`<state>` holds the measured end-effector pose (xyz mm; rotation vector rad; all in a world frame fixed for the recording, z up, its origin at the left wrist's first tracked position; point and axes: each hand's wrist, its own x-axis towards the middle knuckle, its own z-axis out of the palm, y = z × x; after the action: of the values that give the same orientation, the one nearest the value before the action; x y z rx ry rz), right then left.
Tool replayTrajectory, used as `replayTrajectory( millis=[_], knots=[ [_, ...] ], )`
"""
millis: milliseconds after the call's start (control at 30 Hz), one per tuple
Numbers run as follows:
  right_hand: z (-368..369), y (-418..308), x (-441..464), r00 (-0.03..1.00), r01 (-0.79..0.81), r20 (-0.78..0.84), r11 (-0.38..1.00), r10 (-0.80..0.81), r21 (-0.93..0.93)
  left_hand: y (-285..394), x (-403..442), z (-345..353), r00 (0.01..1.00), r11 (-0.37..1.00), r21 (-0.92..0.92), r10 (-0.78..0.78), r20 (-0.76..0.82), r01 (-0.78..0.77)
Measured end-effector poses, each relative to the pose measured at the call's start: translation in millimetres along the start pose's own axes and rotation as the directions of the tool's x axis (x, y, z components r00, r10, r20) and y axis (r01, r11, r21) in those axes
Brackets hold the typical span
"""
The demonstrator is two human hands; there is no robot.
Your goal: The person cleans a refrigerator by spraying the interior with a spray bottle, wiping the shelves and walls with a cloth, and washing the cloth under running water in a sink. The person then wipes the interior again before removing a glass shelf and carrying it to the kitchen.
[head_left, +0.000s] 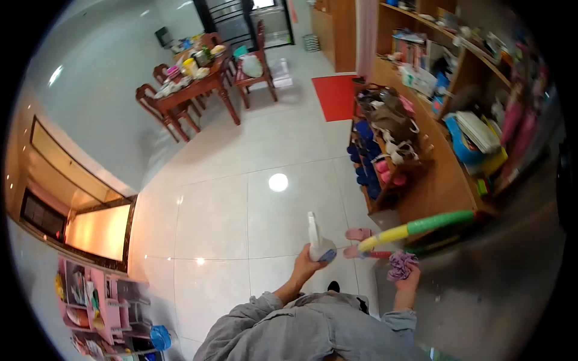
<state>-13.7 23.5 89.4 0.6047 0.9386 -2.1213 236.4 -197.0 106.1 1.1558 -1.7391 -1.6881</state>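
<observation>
Pale tiled floor [223, 216] (glossy) beneath pink slippers [359, 233] and red mat [331, 99].

See wooden chairs [254, 80] around a cluttered bench [205, 83] at the back. Note a red mat [333, 99] beside the loaded shoe rack [388, 198], and pink slippers [359, 234] on the floor [211, 210] nearby.

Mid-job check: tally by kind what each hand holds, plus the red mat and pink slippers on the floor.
White bottle, in the left hand: 1
Crumpled purple cloth, in the right hand: 1
Red mat: 1
Pink slippers: 2
Total: 5
</observation>
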Motion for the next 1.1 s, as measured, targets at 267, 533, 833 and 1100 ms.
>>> replayTrajectory(
  millis=[267,533,833,1100],
  knots=[
    [210,85,102,0.974,-0.127,0.16,0.971,0.161,-0.205,-21,97,-123,0.911,0.982,-0.178,-0.023,-0.411,-0.056],
    [381,210,202,0.965,-0.2,0.125,0.956,0.23,-0.213,-38,227,-269,0.829,0.994,-0.107,-0.04,-0.558,-0.023],
    [506,259,303,0.968,-0.17,0.156,0.969,0.199,-0.177,4,439,-394,0.845,0.99,-0.105,0.025,-0.535,-0.096],
    [637,302,457,0.987,-0.149,0.032,0.981,0.154,-0.126,47,651,-448,0.855,0.998,-0.067,-0.028,-0.519,-0.008]
  ],
)
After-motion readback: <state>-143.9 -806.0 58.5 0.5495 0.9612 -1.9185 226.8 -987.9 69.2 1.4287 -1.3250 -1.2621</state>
